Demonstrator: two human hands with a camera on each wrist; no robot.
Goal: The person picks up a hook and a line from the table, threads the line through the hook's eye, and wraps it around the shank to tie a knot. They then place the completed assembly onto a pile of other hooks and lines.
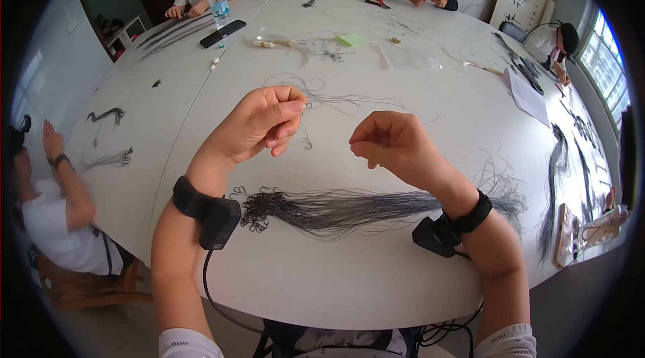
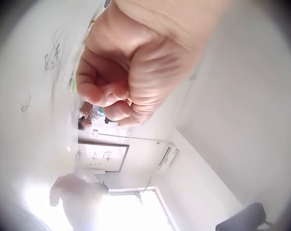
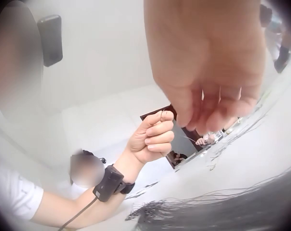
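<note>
My left hand (image 1: pixel 265 123) is raised over the table in the head view. Its thumb and index finger pinch a small fish hook (image 1: pixel 308 107). To its right hangs my right hand (image 1: pixel 398 143), thumb brought against the curled index finger; I cannot tell whether a thin line lies between them. Below both wrists lies a thick bundle of dark fishing lines (image 1: pixel 356 209), with hooks (image 1: pixel 259 209) clustered at its left end. Another hook (image 1: pixel 308 144) lies on the table between the hands. In the left wrist view, curled fingers (image 2: pixel 107 94) hide the pinched hook.
Loose lines (image 1: pixel 336 97) spread beyond the hands on the white table (image 1: pixel 235 103). Farther back are a water bottle (image 1: pixel 219 5), a black case (image 1: pixel 223 33), a plastic bag (image 1: pixel 411 58) and red-handled pliers (image 1: pixel 379 3). Papers (image 1: pixel 526 95) lie right. Several people sit around the table.
</note>
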